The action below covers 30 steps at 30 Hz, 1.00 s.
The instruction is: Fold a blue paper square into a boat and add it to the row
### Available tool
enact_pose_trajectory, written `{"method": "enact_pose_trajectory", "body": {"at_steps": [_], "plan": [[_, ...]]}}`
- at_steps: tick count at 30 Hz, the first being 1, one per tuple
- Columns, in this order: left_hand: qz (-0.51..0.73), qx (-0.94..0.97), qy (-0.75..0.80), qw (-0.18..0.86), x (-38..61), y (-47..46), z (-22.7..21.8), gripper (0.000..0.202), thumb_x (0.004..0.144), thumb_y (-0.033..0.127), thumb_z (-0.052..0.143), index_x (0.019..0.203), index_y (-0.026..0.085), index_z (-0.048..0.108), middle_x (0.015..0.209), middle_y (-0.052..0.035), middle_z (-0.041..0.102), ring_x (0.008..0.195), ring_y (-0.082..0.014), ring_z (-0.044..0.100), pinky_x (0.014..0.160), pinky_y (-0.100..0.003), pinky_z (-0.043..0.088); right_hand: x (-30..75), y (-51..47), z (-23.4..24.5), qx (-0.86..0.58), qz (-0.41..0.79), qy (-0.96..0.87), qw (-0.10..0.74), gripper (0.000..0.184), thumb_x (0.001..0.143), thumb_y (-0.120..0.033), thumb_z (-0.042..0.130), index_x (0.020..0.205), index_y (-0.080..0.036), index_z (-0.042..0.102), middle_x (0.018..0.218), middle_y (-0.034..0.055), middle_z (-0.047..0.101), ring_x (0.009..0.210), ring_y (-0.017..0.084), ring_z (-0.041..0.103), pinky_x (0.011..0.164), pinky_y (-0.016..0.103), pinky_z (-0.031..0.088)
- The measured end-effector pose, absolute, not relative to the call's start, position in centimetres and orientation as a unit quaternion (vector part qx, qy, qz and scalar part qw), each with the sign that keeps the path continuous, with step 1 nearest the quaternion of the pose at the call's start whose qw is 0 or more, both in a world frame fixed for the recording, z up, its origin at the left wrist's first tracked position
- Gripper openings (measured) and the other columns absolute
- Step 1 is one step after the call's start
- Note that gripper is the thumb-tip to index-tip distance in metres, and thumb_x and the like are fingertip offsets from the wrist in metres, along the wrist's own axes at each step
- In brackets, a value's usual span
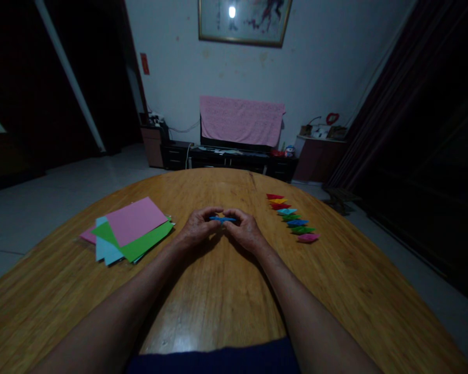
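Between my two hands, over the middle of the table, is a small piece of folded blue paper (223,219). My left hand (198,226) pinches its left end with thumb and fingers. Its right end is gripped by my right hand (245,228) in the same way. Fingertips cover both ends of the paper, so its full shape is hidden. To the right stands a slanting row of several folded paper boats (297,223) in red, orange, light blue, green, blue and pink. On the left lies a loose pile of paper sheets, with a pink sheet (137,221) over a green sheet (148,243).
The round wooden table (218,296) has its far edge just past my hands. Beyond it, a low black cabinet (175,156) stands by the wall, with a pink cloth (242,120) draped over a screen. A small stool (341,197) is on the floor at right.
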<state>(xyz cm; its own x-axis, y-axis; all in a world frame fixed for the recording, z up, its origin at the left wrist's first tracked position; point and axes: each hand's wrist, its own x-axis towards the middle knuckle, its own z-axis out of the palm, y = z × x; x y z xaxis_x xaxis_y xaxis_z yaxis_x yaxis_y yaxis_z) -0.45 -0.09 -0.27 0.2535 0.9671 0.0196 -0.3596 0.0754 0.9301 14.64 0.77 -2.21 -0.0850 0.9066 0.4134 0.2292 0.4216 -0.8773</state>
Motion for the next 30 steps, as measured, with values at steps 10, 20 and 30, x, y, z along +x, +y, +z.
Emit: {"method": "enact_pose_trajectory", "body": {"at_steps": [10,20,30], "plan": [[0.44,0.685,0.426,0.396,-1.7,1.7,-1.7,0.028,0.061,0.013,0.07,0.086,0.024,0.076,0.067,0.0006,0.068,0.063,-0.0148,0.059,0.06,-0.021,0.042,15.5,0.4,-2.3,-0.444,0.138,-0.792,0.396,0.024,0.075,-0.013,0.061,0.096,-0.022,0.069,0.098,0.005,0.073,0.091,0.022,0.067,0.085,0.035,0.05],[0.381,0.768,0.439,0.269,-1.6,1.5,-1.3,0.034,0.067,0.011,0.066,0.097,0.024,0.074,0.071,0.0006,0.07,0.068,-0.0161,0.062,0.071,-0.025,0.046,15.7,0.3,-2.0,-0.475,0.12,-0.801,0.344,0.019,0.076,-0.011,0.06,0.089,-0.021,0.069,0.088,0.0034,0.072,0.081,0.019,0.065,0.075,0.029,0.048],[0.274,0.828,0.45,0.191,-1.8,1.7,-1.3,0.043,0.077,0.013,0.058,0.119,0.015,0.063,0.084,-0.0037,0.071,0.077,-0.0157,0.063,0.078,-0.028,0.048,15.7,0.2,-1.7,-0.479,0.14,-0.8,0.333,0.021,0.075,-0.009,0.059,0.091,-0.019,0.068,0.09,0.0041,0.07,0.083,0.018,0.063,0.076,0.027,0.045]]}}
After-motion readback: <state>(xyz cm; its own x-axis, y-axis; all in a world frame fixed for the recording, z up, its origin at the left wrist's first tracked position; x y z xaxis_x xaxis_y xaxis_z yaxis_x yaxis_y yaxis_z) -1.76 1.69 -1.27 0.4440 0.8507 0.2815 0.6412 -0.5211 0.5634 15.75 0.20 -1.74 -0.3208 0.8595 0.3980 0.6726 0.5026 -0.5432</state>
